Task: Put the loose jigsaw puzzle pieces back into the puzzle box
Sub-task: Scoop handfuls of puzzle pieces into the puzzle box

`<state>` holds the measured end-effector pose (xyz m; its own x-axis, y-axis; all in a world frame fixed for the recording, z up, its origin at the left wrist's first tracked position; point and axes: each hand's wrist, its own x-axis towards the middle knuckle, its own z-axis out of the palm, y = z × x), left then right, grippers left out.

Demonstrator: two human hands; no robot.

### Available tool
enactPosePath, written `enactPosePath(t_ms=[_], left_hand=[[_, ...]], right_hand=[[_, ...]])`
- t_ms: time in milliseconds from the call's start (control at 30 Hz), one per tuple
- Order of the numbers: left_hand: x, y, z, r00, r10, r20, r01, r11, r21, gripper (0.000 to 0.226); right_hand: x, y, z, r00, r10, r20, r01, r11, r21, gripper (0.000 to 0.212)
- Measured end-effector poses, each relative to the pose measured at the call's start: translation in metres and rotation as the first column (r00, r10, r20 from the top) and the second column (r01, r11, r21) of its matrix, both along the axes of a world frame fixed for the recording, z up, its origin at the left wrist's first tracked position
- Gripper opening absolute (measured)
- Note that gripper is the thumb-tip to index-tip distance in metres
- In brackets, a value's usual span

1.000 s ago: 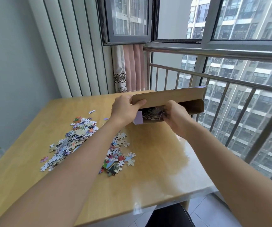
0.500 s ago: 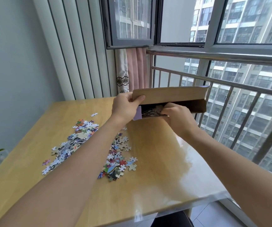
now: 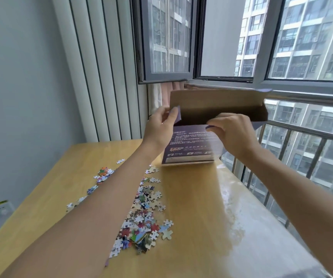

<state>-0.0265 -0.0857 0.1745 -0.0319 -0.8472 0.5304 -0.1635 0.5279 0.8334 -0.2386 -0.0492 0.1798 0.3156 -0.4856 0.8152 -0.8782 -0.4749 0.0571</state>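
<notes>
A wooden table (image 3: 201,207) stands beside a railing (image 3: 301,137), pink curtain (image 3: 164,95) and wall socket (image 3: 1,208).

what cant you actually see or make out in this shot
Head view only:
- Inside of the box: its front wall and dark shadow hide any pieces in it.
- Box print: blurred, unreadable.
- Loose pieces: the left forearm covers part of the pile.
- Left hand and right hand: fingertips partly behind the flaps.
- Table: near edge cut off by the frame.

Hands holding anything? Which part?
Both hold the box: left hand pinches its left side flap, right hand pinches the front edge of the opening.
</notes>
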Motion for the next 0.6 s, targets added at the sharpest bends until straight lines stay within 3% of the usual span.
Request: enactPosePath(t_ms=[133, 300, 433, 600], left_hand=[[0.000, -0.005, -0.006, 0.999, 0.050, -0.019, -0.049, 0.998, 0.037, 0.043], [-0.002, -0.009, -0.039, 0.991, -0.009, 0.132, -0.009, 0.991, 0.136, 0.051], [-0.006, -0.009, -0.083, 0.980, 0.019, 0.198, -0.062, 0.974, 0.216, 0.054], [-0.010, 0.002, -0.135, 0.952, -0.051, 0.302, -0.036, 0.960, 0.276, 0.052]], right_hand=[[-0.003, -0.004, 0.000, 0.996, -0.037, -0.078, 0.045, 0.994, 0.101, 0.009], [-0.013, -0.004, -0.039, 0.963, -0.111, -0.245, 0.187, 0.931, 0.315, 0.006], [-0.015, 0.001, -0.085, 0.955, -0.079, -0.287, 0.195, 0.895, 0.402, 0.011], [-0.010, 0.012, -0.112, 0.978, -0.062, -0.198, 0.185, 0.692, 0.698, 0.011]])
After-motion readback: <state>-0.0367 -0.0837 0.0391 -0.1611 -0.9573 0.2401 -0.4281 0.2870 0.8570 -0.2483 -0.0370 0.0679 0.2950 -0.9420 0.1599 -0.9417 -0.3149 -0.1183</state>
